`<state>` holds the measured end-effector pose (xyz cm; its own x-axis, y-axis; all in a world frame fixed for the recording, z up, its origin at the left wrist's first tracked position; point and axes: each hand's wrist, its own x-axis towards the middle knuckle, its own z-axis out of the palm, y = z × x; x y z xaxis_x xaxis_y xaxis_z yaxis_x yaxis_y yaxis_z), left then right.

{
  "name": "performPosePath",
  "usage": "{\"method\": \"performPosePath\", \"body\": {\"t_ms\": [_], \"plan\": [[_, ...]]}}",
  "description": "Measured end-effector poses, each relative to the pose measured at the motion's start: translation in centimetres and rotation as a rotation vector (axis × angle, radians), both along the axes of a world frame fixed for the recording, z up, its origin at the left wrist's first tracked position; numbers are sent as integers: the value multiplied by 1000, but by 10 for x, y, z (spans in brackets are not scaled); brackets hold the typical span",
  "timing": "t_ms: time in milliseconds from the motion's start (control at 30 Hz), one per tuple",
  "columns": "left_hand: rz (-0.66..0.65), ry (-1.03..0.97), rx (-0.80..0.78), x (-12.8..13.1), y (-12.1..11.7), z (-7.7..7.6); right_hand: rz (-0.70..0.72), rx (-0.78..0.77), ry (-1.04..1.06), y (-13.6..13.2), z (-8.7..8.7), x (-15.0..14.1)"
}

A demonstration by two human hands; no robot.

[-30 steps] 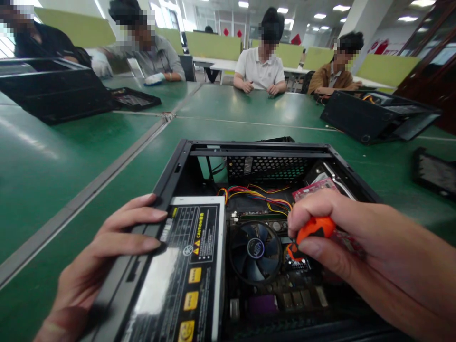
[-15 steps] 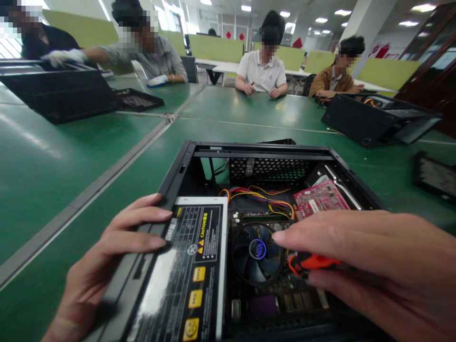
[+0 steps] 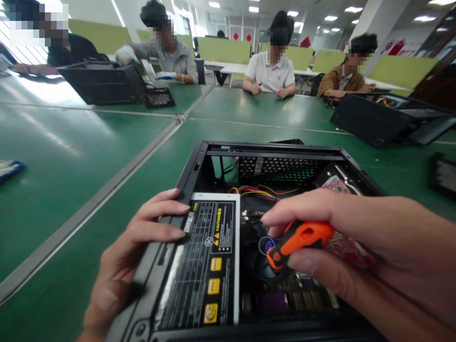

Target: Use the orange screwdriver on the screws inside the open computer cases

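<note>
Along the left rim of the open case, the left hand hooks its fingers over the edge beside the power supply. Through the open top, the right hand grips an orange tool over the fan; whether they touch is unclear. Half a second ago the tool lay right of the fan, mostly hidden; now more shows, and a glove appears at far left on the green tabletop. Beyond sit four people.

The head-worn camera looks forward and down toward twelve o'clock, close above the open computer case, with the green table stretching away beyond.
</note>
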<state>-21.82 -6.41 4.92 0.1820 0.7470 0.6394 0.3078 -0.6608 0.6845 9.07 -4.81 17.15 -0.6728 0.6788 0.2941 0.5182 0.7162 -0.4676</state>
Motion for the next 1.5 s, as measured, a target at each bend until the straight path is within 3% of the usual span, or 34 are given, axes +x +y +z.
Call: {"method": "performPosePath", "body": {"t_ms": [167, 833, 1033, 1133, 1333, 1500], "plan": [[-11, 6, 4, 2, 2, 2, 150, -145, 55, 3, -11, -20], [-29, 22, 35, 3, 1, 4, 171, -131, 5, 3, -16, -18], [-19, 15, 20, 3, 1, 3, 315, -3, -15, 8, -15, -21], [-20, 19, 17, 3, 2, 3, 337, -59, -73, 7, -11, -27], [-34, 17, 27, 3, 2, 4, 233, -161, -20, 2, -11, -30], [-43, 14, 27, 2, 1, 1, -38, 9, 95, 18, -2, -23]]}}
